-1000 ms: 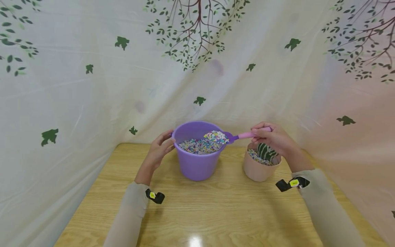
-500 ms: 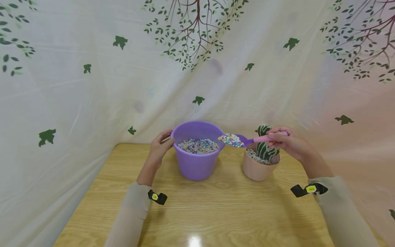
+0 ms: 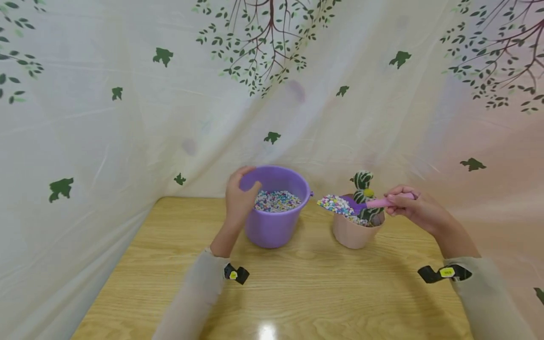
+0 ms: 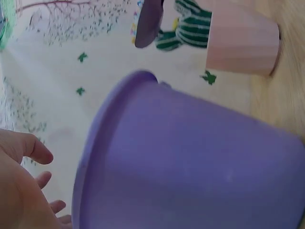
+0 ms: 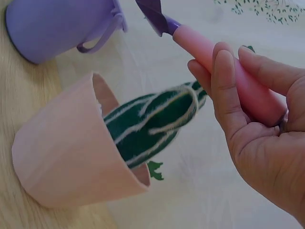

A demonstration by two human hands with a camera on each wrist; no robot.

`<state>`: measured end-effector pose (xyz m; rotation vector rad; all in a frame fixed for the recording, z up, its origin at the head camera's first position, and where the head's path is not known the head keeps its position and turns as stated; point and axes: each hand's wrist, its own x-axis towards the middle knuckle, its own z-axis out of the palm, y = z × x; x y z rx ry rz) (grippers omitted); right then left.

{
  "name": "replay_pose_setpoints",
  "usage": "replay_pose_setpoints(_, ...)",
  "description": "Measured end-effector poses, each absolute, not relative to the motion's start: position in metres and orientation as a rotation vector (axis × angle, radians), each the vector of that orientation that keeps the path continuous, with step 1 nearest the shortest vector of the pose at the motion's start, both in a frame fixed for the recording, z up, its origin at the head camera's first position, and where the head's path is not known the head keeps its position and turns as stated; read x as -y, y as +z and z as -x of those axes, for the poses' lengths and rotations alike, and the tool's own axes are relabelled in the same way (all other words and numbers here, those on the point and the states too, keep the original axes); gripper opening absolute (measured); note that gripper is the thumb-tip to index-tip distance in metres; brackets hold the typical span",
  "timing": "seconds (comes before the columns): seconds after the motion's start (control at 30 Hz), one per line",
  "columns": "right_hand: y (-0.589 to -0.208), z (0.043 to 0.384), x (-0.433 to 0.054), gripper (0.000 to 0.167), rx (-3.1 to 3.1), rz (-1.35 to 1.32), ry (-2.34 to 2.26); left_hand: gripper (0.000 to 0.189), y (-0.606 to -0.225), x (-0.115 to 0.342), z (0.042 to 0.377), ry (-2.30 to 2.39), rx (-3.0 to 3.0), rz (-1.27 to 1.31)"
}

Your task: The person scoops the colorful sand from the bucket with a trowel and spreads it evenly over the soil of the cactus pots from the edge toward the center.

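Note:
My right hand [image 3: 418, 210] grips the pink handle of a small purple trowel [image 5: 198, 45]. Its blade carries a heap of multicoloured pebbles [image 3: 335, 204] and is over the left rim of a pale pink pot [image 3: 354, 233]. In that pot stands a green cactus with white stripes [image 5: 152, 121], with more pebbles around its base. My left hand [image 3: 240, 198] is at the left side of a purple bucket [image 3: 272, 226], thumb and fingers spread apart near the rim, holding nothing. Pebbles [image 3: 278, 201] cover the inside of the bucket.
Bucket and pot stand side by side on a wooden table [image 3: 289, 293], near its back edge. Behind them hangs a pale curtain [image 3: 204, 118] printed with leaves and branches. The bucket's handle [image 5: 102, 36] hangs down at its side facing the pot.
My right hand has moved right, bringing the loaded trowel from over the bucket to over the pot. My left hand has let go of the bucket's rim and shifted right.

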<state>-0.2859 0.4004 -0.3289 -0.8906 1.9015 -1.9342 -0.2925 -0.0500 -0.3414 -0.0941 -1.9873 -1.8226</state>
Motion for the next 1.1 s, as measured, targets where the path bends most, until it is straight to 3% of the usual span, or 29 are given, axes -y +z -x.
replay_pose_setpoints(0.4, -0.341, 0.276, -0.426, 0.046, -1.829, 0.93, -1.899, 0.047, -0.335, -0.024, 0.285, -1.887, 1.985, 0.596)
replay_pose_setpoints(0.7, -0.357, 0.272, -0.447, 0.048, -1.777, 0.909, -1.885, 0.052, -0.364, -0.069, 0.287, -1.874, 2.192, 0.843)
replay_pose_setpoints(1.1, -0.369, 0.277, -0.485, 0.047, -1.772, 0.854, -1.873, 0.05, -0.397, -0.107, 0.29, -1.972, 2.355, 0.717)
